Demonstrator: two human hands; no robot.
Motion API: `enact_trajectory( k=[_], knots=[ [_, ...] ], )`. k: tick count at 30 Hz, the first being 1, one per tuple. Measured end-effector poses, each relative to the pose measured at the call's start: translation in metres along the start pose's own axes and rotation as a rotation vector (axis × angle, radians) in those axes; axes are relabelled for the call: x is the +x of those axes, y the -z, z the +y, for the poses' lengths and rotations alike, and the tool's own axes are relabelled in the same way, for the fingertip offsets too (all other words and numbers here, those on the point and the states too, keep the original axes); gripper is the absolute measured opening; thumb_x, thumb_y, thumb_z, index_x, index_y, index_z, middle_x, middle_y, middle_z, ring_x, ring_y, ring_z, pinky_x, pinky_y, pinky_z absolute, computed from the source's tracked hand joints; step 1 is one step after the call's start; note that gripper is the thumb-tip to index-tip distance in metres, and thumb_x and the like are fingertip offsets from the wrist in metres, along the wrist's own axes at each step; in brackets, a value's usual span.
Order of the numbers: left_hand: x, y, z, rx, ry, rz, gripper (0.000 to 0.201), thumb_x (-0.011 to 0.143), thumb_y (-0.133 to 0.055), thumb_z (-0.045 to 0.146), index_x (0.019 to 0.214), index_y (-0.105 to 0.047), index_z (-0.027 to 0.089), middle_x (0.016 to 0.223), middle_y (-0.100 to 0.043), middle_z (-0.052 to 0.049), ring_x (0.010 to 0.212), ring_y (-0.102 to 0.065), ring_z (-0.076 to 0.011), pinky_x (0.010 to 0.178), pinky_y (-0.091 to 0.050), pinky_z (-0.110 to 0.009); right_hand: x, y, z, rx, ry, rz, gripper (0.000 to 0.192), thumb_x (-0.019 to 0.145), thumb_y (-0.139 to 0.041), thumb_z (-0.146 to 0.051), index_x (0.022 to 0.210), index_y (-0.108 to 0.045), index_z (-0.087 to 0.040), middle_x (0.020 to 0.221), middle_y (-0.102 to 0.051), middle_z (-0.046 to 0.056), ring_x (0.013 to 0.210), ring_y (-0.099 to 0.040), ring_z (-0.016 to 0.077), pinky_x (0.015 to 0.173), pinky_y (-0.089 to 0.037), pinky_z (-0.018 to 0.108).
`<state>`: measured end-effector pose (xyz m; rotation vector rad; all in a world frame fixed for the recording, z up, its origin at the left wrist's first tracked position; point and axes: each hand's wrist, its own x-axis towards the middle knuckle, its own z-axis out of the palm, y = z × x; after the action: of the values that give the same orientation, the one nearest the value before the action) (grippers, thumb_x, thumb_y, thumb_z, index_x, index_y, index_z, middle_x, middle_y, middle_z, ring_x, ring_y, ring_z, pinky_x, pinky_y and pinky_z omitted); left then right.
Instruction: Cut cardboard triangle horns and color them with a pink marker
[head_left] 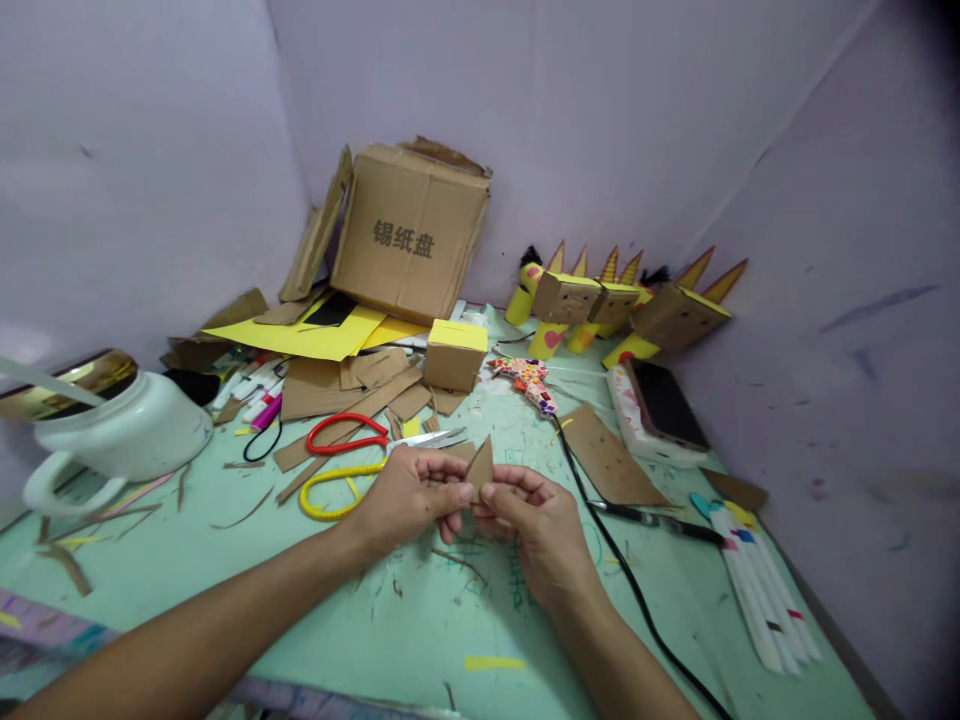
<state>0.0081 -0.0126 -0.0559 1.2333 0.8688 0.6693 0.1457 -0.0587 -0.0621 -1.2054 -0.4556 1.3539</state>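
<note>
A small pointed piece of cardboard (pixel 481 468) stands upright between my two hands. My left hand (pixel 420 497) pinches its lower left side with thumb and fingers. On the other side, my right hand (pixel 531 515) grips the lower right edge in the same way. Just behind my left hand lie scissors (pixel 346 434) with one red and one yellow handle, their blades partly hidden by the hand. Beyond the hands sits a small cardboard box (pixel 455 360) with a yellow top. A patterned glue gun (pixel 525 380) lies to its right.
Cardboard scraps (pixel 322 388) and yellow sheets (pixel 300 335) pile up behind the scissors. A large carton (pixel 412 235) leans on the wall. Horned cardboard figures (pixel 574 300), a phone (pixel 667 400) and markers (pixel 761 590) are at right. A white mug (pixel 124 430) stands left. A black cord (pixel 622 560) crosses the table.
</note>
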Motion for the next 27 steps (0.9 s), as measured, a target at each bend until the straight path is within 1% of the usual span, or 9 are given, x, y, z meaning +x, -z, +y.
enact_trajectory(
  k=[3,7,9,12,15,17,23,27],
  knots=[
    [0.0003,-0.0015,-0.0001,0.004,0.001,0.032,0.015,0.063,-0.065,0.023,0.068,-0.055,0.014,0.04,-0.055,0.004,0.032,-0.049,-0.0093,0.033,-0.041,-0.018,0.0006,-0.0008,0.0015,-0.018,0.01,0.0,0.034,0.044,-0.082,-0.019,0.07,-0.062,-0.012,0.051,-0.069,0.001,0.044,-0.063,0.013,0.046,-0.051,0.022],
    [0.0013,-0.0029,-0.0022,-0.025,0.018,0.073,0.011,0.062,-0.062,0.018,0.065,-0.052,0.015,0.037,-0.052,0.005,0.03,-0.044,-0.0084,0.03,-0.038,-0.017,0.0013,0.0005,0.0049,-0.045,0.022,-0.011,0.03,0.046,-0.08,-0.018,0.069,-0.062,-0.012,0.049,-0.067,0.0,0.043,-0.062,0.0124,0.046,-0.051,0.022],
    [0.0019,-0.0023,-0.0036,-0.058,0.032,0.076,0.011,0.062,-0.061,0.019,0.065,-0.051,0.016,0.037,-0.052,0.005,0.029,-0.043,-0.0082,0.028,-0.036,-0.017,0.0008,0.0016,0.006,-0.035,0.041,-0.057,0.028,0.048,-0.079,-0.017,0.07,-0.063,-0.012,0.052,-0.069,0.001,0.045,-0.063,0.0126,0.048,-0.051,0.022],
    [0.0027,-0.0001,-0.0038,-0.115,0.044,0.074,0.014,0.06,-0.061,0.022,0.066,-0.05,0.016,0.038,-0.051,0.005,0.029,-0.041,-0.0073,0.026,-0.034,-0.016,-0.0008,0.0021,0.0054,-0.001,0.089,-0.164,0.024,0.051,-0.075,-0.013,0.073,-0.067,-0.013,0.061,-0.072,0.003,0.052,-0.066,0.0137,0.054,-0.052,0.023],
    [0.0039,0.0021,-0.0017,-0.156,0.052,0.053,0.019,0.057,-0.064,0.024,0.066,-0.051,0.015,0.047,-0.058,0.001,0.031,-0.041,-0.006,0.026,-0.033,-0.015,-0.0021,0.0012,0.003,0.054,0.088,-0.234,0.024,0.05,-0.068,-0.007,0.074,-0.069,-0.014,0.066,-0.073,0.003,0.055,-0.067,0.014,0.056,-0.053,0.023],
    [0.0051,0.0029,-0.0006,-0.172,0.054,0.032,0.021,0.056,-0.065,0.026,0.066,-0.052,0.014,0.05,-0.06,-0.001,0.032,-0.041,-0.0055,0.026,-0.033,-0.015,-0.0022,0.001,0.0018,0.088,0.075,-0.248,0.027,0.049,-0.065,-0.005,0.074,-0.07,-0.015,0.066,-0.073,0.002,0.055,-0.067,0.0141,0.056,-0.053,0.023],
    [0.0077,0.0038,-0.0051,-0.195,0.055,0.024,0.021,0.059,-0.066,0.025,0.067,-0.05,0.015,0.041,-0.053,0.004,0.03,-0.039,-0.0051,0.027,-0.032,-0.014,0.0003,0.003,0.0033,0.104,0.047,-0.237,0.029,0.048,-0.066,-0.006,0.075,-0.07,-0.014,0.066,-0.073,0.003,0.056,-0.068,0.0158,0.057,-0.054,0.026],
    [0.0082,0.0038,-0.0073,-0.196,0.047,0.034,0.022,0.06,-0.067,0.025,0.07,-0.049,0.015,0.042,-0.053,0.004,0.031,-0.04,-0.0058,0.027,-0.033,-0.014,0.0009,0.003,0.0044,0.083,0.082,-0.266,0.03,0.048,-0.068,-0.006,0.077,-0.069,-0.015,0.066,-0.072,0.002,0.057,-0.066,0.014,0.059,-0.052,0.025]
  ],
)
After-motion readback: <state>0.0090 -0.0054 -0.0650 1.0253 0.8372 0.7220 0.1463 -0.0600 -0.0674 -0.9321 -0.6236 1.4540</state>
